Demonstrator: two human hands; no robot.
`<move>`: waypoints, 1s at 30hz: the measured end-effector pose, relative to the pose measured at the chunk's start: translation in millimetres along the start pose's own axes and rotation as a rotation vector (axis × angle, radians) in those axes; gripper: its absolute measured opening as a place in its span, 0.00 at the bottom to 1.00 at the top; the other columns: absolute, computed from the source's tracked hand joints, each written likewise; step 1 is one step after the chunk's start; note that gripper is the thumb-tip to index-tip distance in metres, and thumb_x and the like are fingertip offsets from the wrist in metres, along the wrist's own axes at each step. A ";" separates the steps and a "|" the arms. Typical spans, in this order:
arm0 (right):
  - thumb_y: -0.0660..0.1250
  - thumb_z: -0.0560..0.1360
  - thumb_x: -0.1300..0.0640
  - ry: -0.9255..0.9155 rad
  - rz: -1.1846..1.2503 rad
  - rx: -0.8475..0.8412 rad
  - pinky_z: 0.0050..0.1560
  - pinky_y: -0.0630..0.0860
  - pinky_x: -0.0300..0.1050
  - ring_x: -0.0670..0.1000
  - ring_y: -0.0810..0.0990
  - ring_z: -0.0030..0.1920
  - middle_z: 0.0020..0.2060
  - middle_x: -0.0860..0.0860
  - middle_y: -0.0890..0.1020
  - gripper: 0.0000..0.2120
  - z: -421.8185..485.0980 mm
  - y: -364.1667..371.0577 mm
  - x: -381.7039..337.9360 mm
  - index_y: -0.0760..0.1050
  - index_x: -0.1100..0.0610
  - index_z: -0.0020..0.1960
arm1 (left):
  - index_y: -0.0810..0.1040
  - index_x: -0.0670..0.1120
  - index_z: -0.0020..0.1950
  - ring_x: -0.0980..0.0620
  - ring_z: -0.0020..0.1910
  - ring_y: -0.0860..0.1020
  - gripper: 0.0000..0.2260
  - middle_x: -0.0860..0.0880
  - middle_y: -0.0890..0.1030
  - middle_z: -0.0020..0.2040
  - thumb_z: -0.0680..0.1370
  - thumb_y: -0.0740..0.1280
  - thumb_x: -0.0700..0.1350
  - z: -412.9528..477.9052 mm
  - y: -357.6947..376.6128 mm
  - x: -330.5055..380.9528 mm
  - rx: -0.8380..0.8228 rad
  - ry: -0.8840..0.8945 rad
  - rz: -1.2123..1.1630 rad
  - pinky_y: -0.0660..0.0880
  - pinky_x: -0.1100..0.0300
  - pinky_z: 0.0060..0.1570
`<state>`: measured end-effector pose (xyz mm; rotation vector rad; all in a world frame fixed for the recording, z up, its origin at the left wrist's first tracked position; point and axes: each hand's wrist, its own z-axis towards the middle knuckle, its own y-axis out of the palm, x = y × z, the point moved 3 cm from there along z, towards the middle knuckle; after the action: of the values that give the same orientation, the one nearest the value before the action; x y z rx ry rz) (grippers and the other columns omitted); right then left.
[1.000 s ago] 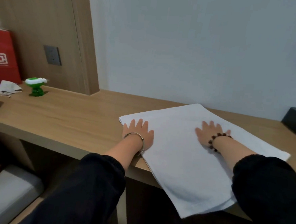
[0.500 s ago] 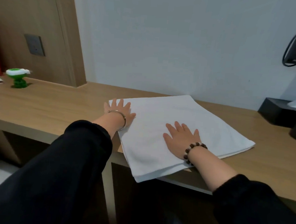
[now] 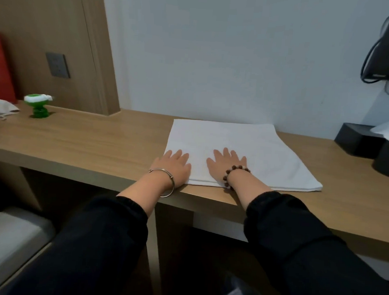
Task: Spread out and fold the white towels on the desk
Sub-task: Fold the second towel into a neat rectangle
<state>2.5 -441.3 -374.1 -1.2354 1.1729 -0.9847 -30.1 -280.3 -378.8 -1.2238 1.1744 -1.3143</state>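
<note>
Flat on the bench [image 3: 93,145], a folded white towel [image 3: 252,155] is pressed under the open left hand [image 3: 173,166] at its near-left corner, the open right hand [image 3: 227,166] just beside.

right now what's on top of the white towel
Two flat hands: the right hand on the towel, the left hand across its left edge. The cloth under them is hidden.

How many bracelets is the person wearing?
2. A silver bangle on the left wrist, by the white towel; a beaded bracelet on the right wrist, over its near edge. Sleeves may hide others.
</note>
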 end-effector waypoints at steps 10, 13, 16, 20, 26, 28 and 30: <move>0.44 0.81 0.45 0.078 0.021 0.151 0.71 0.53 0.58 0.56 0.59 0.72 0.73 0.53 0.61 0.24 -35.2 -15.6 86.3 0.60 0.52 0.73 | 0.73 0.49 0.63 0.47 0.67 0.65 0.19 0.49 0.73 0.64 0.81 0.51 0.56 -21.9 -9.6 3.4 0.167 0.233 0.023 0.65 0.47 0.64; 0.58 0.80 0.48 -0.228 0.291 0.218 0.69 0.57 0.45 0.52 0.63 0.71 0.70 0.52 0.68 0.19 -54.9 -19.4 59.7 0.69 0.52 0.69 | 0.76 0.49 0.64 0.50 0.66 0.67 0.17 0.49 0.74 0.65 0.79 0.60 0.55 -34.1 -12.0 0.6 0.147 0.337 -0.190 0.62 0.56 0.66; 0.66 0.76 0.47 -0.334 0.333 0.187 0.61 0.65 0.40 0.49 0.72 0.62 0.60 0.47 0.77 0.13 -71.6 -20.0 40.0 0.78 0.50 0.58 | 0.79 0.50 0.60 0.53 0.62 0.72 0.13 0.51 0.77 0.61 0.77 0.66 0.52 -39.7 -21.7 -0.4 0.186 0.368 -0.297 0.65 0.62 0.59; 0.66 0.76 0.45 -0.288 0.179 0.132 0.62 0.69 0.43 0.48 0.74 0.61 0.61 0.46 0.78 0.17 -73.8 -25.9 32.9 0.78 0.51 0.61 | 0.75 0.50 0.61 0.49 0.54 0.75 0.12 0.49 0.78 0.54 0.80 0.60 0.48 -39.8 -33.1 15.2 0.159 0.511 0.260 0.68 0.60 0.43; 0.66 0.75 0.46 -0.262 0.103 0.161 0.57 0.70 0.41 0.49 0.76 0.58 0.58 0.47 0.80 0.17 -72.0 -31.8 26.1 0.79 0.52 0.60 | 0.73 0.42 0.56 0.45 0.45 0.76 0.09 0.44 0.78 0.49 0.80 0.56 0.40 -43.0 -40.9 35.8 0.018 0.646 0.729 0.65 0.57 0.38; 0.66 0.75 0.47 -0.258 0.085 0.168 0.54 0.70 0.40 0.50 0.77 0.56 0.56 0.48 0.81 0.16 -70.8 -31.4 25.5 0.79 0.52 0.59 | 0.74 0.42 0.51 0.47 0.41 0.75 0.07 0.46 0.79 0.46 0.80 0.57 0.39 -42.7 -44.8 41.8 0.030 0.617 0.759 0.67 0.57 0.38; 0.65 0.75 0.47 -0.253 0.067 0.171 0.51 0.71 0.41 0.50 0.77 0.53 0.54 0.48 0.81 0.15 -69.7 -30.6 24.3 0.79 0.52 0.58 | 0.72 0.44 0.45 0.49 0.35 0.70 0.07 0.47 0.76 0.40 0.79 0.56 0.39 -42.7 -52.3 42.7 0.102 0.547 0.733 0.64 0.59 0.32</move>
<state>-60.5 -479.9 -343.7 -1.1393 0.9076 -0.8340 -76.2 -316.9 -324.7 -0.2719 1.6994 -1.1275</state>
